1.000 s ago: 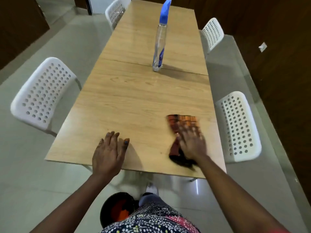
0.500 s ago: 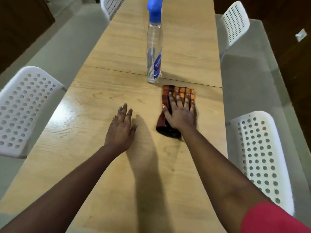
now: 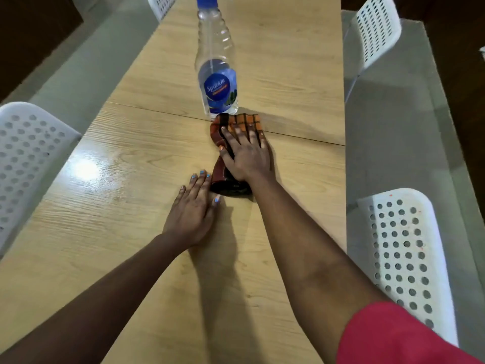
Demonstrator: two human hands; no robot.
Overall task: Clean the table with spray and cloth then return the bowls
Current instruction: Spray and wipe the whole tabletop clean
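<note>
Right hand [image 3: 248, 156], fingers flat, presses the checked orange-brown cloth [image 3: 228, 177]; left hand [image 3: 193, 210] flat too.

spray bottle [image 3: 217, 74] top cut off

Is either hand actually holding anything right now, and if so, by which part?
Nothing is gripped. The right hand presses flat, fingers straight, on the middle of the cloth. The left hand rests flat on the table.
</note>
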